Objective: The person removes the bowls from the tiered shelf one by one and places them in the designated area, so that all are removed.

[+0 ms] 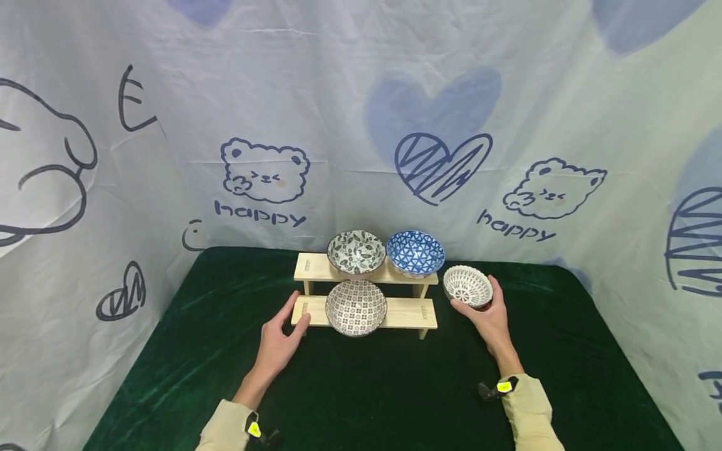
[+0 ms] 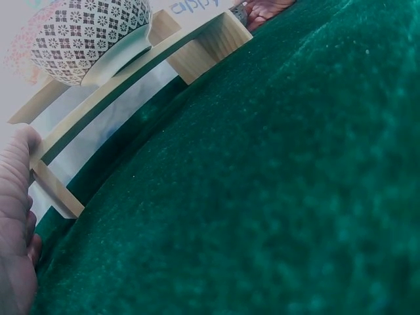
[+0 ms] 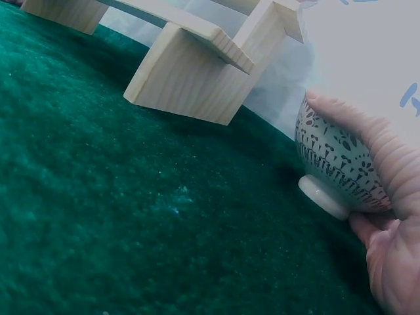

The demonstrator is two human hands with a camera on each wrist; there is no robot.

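Observation:
A small white patterned bowl (image 1: 468, 286) is gripped by the right hand (image 1: 495, 319) at the right of the wooden stand (image 1: 405, 312). In the right wrist view the bowl (image 3: 336, 161) is tilted above the cloth, thumb and fingers of the hand (image 3: 394, 197) around it. The left hand (image 1: 277, 341) holds the left end of the stand's lower step between thumb and fingers; the left wrist view shows this hand (image 2: 16, 216) at the board's end (image 2: 65, 134). A brown-and-white patterned bowl (image 1: 356, 307) rests on the lower step.
On the upper step stand a leaf-patterned bowl (image 1: 356, 252) at the left and a blue-and-white bowl (image 1: 415, 252) at the right. Dark green cloth (image 1: 383, 394) covers the table. A white curtain (image 1: 338, 94) with blue drawings hangs behind and at the sides.

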